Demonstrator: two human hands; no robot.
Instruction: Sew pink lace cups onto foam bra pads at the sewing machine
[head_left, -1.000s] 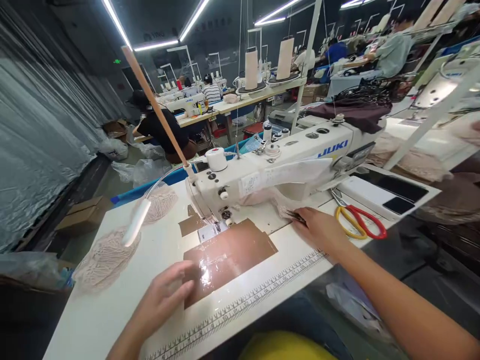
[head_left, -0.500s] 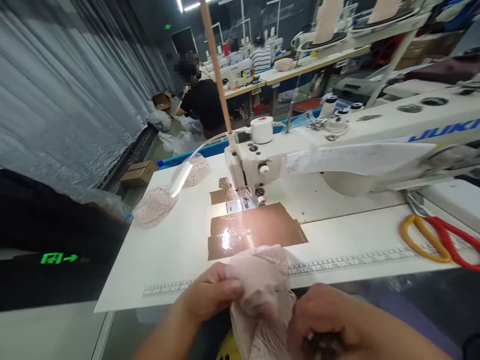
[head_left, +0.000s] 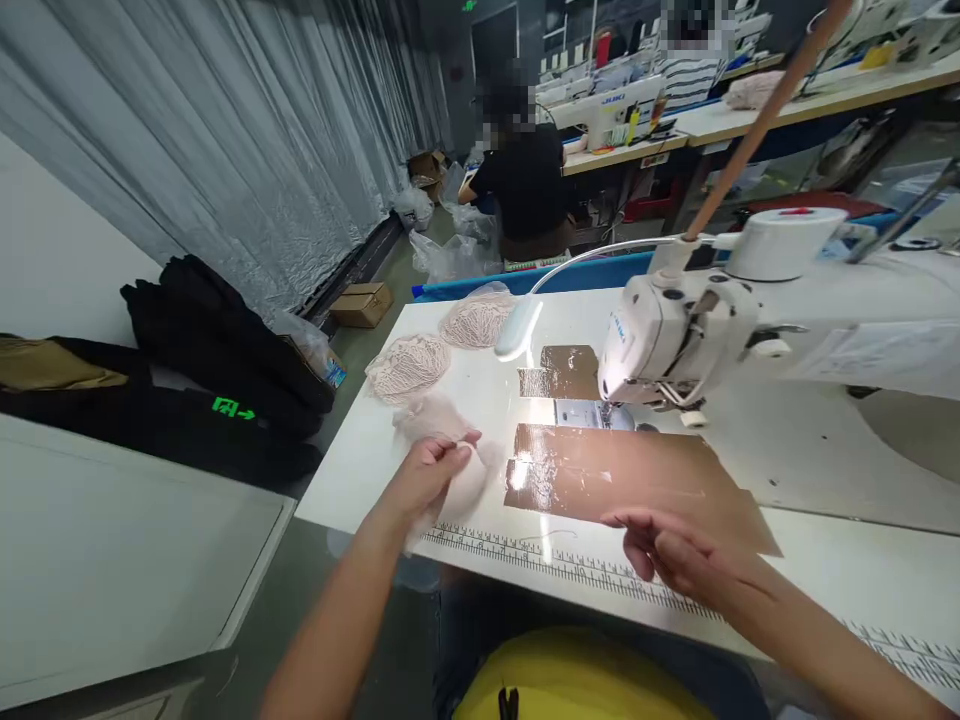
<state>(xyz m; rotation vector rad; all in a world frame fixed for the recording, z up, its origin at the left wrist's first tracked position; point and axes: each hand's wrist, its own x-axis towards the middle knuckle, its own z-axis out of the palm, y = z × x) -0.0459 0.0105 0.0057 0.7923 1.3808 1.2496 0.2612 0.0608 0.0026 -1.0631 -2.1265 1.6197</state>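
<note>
Pinched between the thumb and fingers of my left hand (head_left: 431, 475) is a thin, pale pink piece of fabric (head_left: 469, 485), blurred by motion, above the left part of the white sewing table. Just beyond it lie two pale pink lacy fabric pieces, one nearer (head_left: 409, 368) and one farther (head_left: 478, 318). My right hand (head_left: 667, 550) hovers at the front edge of the brown tape patch (head_left: 622, 470), fingers loosely bent and apart, with nothing seen in them. Beyond that patch stands the sewing machine (head_left: 675, 335), its needle area lit.
A printed ruler (head_left: 555, 568) runs along the front of the table (head_left: 360, 475). A lamp (head_left: 517, 328) on a bent stalk hangs over the table's far part. Past it sits a co-worker (head_left: 525, 180) in black. Dark cloth (head_left: 225, 350) and a cardboard box (head_left: 361, 304) are at left.
My left hand has carried the pink fabric leftward over the table. My right hand has let go of the fabric and come up beside the brown patch. The view has turned left.
</note>
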